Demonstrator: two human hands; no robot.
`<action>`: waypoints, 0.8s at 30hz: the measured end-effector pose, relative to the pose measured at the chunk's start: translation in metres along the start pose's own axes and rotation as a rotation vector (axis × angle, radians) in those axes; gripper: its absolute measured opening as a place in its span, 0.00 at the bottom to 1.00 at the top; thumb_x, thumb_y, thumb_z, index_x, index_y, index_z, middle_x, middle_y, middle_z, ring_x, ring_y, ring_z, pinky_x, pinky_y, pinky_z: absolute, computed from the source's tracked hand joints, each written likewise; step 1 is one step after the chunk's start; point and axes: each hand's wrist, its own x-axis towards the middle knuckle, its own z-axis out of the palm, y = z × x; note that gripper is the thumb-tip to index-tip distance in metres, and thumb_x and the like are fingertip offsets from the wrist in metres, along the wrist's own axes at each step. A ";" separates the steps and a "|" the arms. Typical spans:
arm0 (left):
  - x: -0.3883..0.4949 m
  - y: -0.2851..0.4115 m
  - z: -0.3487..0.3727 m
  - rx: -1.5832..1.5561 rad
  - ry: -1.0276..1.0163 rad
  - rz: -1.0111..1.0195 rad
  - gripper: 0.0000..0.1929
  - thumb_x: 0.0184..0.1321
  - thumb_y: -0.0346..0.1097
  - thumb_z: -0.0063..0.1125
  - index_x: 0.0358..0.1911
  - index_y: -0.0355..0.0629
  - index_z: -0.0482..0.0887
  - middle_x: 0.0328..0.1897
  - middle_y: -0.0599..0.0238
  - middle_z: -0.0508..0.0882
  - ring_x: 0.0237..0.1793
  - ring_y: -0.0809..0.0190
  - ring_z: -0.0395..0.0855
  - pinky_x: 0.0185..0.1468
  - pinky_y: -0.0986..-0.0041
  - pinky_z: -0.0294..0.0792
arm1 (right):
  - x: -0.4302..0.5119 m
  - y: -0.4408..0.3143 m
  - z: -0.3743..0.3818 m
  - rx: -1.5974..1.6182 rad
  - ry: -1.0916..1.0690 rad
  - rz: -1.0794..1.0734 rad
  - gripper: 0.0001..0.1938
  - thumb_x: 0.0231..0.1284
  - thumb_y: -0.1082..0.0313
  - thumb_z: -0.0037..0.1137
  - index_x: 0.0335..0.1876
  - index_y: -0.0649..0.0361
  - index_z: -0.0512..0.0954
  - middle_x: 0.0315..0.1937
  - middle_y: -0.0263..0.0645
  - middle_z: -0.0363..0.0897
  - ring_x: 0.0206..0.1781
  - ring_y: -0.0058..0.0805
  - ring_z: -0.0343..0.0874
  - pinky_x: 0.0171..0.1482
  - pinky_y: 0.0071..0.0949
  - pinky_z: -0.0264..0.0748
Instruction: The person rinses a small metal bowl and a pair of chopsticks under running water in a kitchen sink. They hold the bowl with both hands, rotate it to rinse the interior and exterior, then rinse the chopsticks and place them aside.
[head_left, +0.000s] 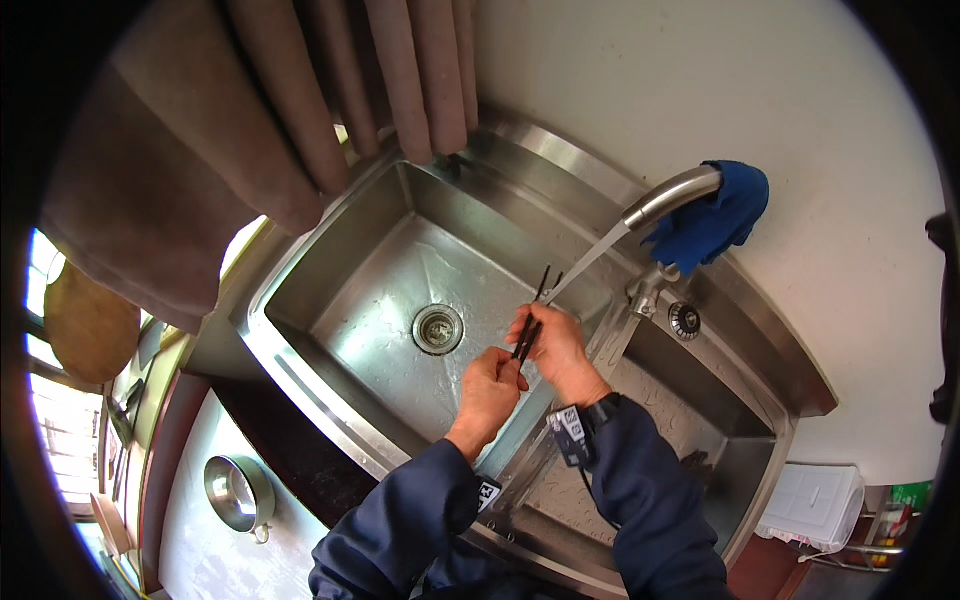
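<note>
My left hand (487, 394) grips the lower ends of a few thin black sticks, which look like chopsticks (527, 334). Around their middle close the fingers of my right hand (555, 341), and the tips poke out beyond it. A stream of water (592, 260) runs from the steel faucet (671, 196) down to my right hand. Both hands are over the left basin of a stainless steel double sink (360, 300), near the divider. The round drain (438, 330) lies to the left of my hands. My fingers partly hide the sticks, so their exact number is unclear.
A blue cloth (709, 221) is draped over the faucet. The right basin (645, 382) is wet, with a dark item (697, 465) inside. Brown curtains (262, 112) hang over the sink's far left. A metal cup (240, 495) stands at left; a white-lidded container (814, 499) sits at right.
</note>
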 end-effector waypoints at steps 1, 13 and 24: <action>-0.005 -0.001 -0.001 0.033 -0.004 -0.036 0.07 0.68 0.31 0.53 0.39 0.34 0.80 0.24 0.62 0.84 0.24 0.68 0.79 0.28 0.72 0.68 | 0.003 -0.005 -0.002 -0.037 0.041 -0.042 0.11 0.71 0.62 0.48 0.44 0.62 0.77 0.29 0.40 0.81 0.29 0.38 0.82 0.33 0.37 0.78; -0.019 -0.008 0.000 0.334 0.074 0.294 0.05 0.60 0.28 0.60 0.36 0.38 0.77 0.23 0.46 0.83 0.27 0.40 0.85 0.32 0.56 0.74 | 0.000 -0.009 -0.001 0.166 0.005 -0.052 0.09 0.70 0.61 0.45 0.40 0.57 0.73 0.26 0.35 0.74 0.29 0.35 0.74 0.33 0.40 0.73; -0.028 -0.004 -0.009 0.299 0.115 0.348 0.05 0.60 0.27 0.59 0.36 0.39 0.76 0.22 0.48 0.82 0.26 0.42 0.85 0.32 0.59 0.74 | -0.008 -0.006 0.008 0.169 0.008 -0.102 0.08 0.70 0.63 0.46 0.39 0.56 0.74 0.24 0.34 0.72 0.24 0.32 0.71 0.28 0.39 0.72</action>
